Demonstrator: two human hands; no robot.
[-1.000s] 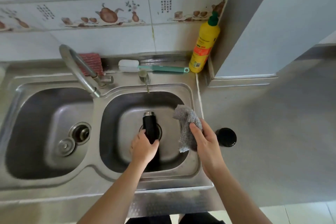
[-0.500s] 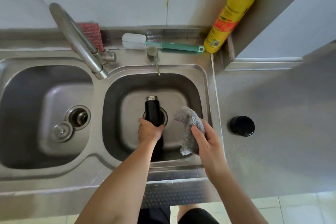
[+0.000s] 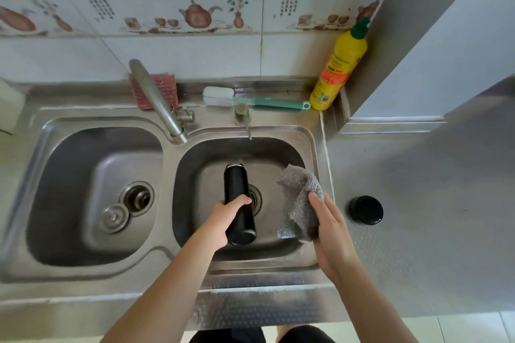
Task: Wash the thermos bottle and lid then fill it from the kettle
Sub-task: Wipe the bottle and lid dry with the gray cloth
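Observation:
A black thermos bottle (image 3: 237,186) lies tilted over the right sink basin (image 3: 281,153), its open mouth pointing away from me toward the back. My left hand (image 3: 223,220) is wrapped around its lower half. My right hand (image 3: 327,223) grips a grey cloth (image 3: 299,198) just to the right of the bottle, not touching it. The black lid (image 3: 365,209) stands on the steel counter to the right of the sink. No kettle is in view.
The faucet (image 3: 156,97) angles over the divider between the two basins, with a soap dispenser spout (image 3: 243,117) behind the right basin. A bottle brush (image 3: 256,100), red scrubber (image 3: 164,92) and yellow detergent bottle (image 3: 338,67) sit on the back ledge. The left basin (image 3: 69,175) holds a loose strainer plug (image 3: 114,217).
My left hand has raised the bottle's base toward me, so more of the bottle shows and it lies flatter. My right hand stays beside it with the cloth. The camera view tilted back up.

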